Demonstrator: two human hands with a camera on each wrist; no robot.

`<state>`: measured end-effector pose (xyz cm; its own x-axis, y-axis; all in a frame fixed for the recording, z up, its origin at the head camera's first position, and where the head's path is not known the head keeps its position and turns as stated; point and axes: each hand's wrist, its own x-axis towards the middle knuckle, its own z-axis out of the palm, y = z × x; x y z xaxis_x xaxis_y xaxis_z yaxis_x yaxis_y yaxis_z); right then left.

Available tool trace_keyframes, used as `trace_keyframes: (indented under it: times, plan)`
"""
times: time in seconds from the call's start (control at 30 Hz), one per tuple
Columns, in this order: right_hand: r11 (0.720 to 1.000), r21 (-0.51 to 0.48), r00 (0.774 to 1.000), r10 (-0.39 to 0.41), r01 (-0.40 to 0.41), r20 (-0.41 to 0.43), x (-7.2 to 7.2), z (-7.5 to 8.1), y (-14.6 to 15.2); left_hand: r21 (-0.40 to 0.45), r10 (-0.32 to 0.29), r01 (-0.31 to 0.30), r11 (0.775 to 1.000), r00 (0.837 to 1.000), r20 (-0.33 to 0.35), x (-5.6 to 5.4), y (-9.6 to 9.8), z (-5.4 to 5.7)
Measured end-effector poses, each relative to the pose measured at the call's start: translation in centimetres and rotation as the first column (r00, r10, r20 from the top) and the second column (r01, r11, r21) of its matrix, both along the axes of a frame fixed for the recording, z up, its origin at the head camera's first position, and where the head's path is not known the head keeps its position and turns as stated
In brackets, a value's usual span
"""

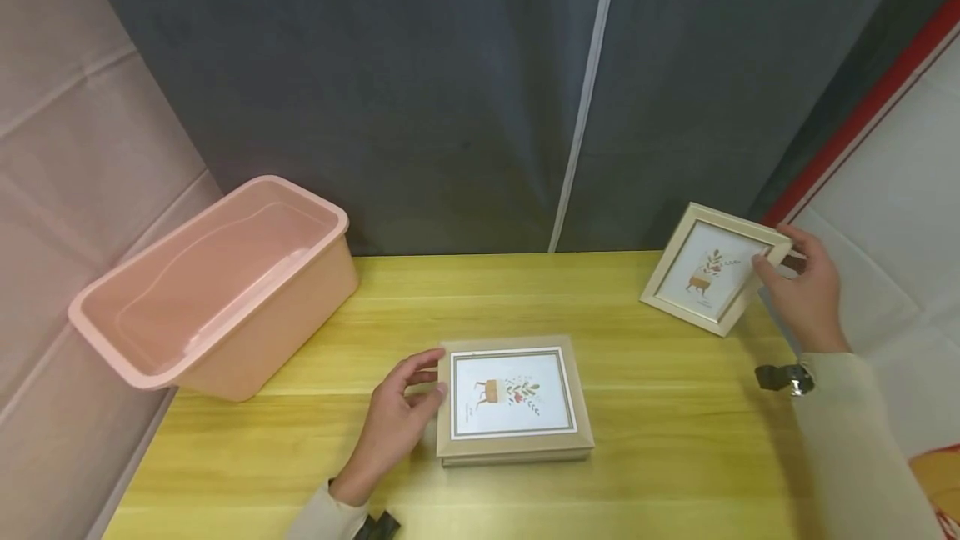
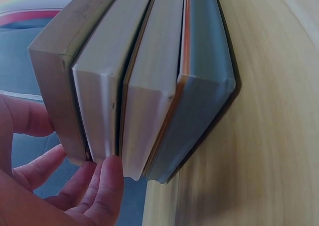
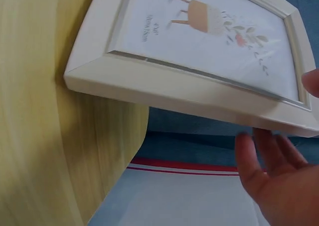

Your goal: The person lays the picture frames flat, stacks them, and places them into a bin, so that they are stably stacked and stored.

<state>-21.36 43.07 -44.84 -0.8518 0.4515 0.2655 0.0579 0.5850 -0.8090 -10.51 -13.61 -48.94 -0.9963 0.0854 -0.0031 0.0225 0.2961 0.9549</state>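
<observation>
At the right end of the table, my right hand holds a pale picture frame by its upper right corner. The thumb lies on its front and the fingers are behind. This frame is tilted, its lower end at or close to the tabletop, and its print shows a plant on a legged stand. My left hand touches the left side of a stack of several picture frames. Its fingertips rest against the frames' edges. The top frame lies face up with a similar print.
On the left of the wooden table sits a pink plastic bin, near the pale side wall. A dark grey curtain-like backdrop stands behind the table. White material with a red border is on the right.
</observation>
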Motion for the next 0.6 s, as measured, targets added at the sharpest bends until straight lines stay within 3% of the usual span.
trace_keyframes:
  times: [0.17, 0.37, 0.6]
  plan:
    - [0.999, -0.020, 0.999, 0.036, -0.037, -0.027, 0.0, -0.6, 0.4, 0.009, -0.003, 0.003, 1.000, 1.000, -0.001, -0.1, 0.1, 0.0]
    - [0.996, -0.015, 0.995, 0.091, -0.091, -0.044, 1.0, -0.7, 0.2, 0.006, -0.005, 0.005, 1.000, 1.000, 0.006, -0.1, 0.1, -0.1]
    - [0.975, -0.102, 0.979, 0.189, -0.196, -0.077, 2.0, -0.1, -1.1, 0.010, -0.006, 0.006, 1.000, 1.000, 0.000, -0.3, 0.1, 0.0]
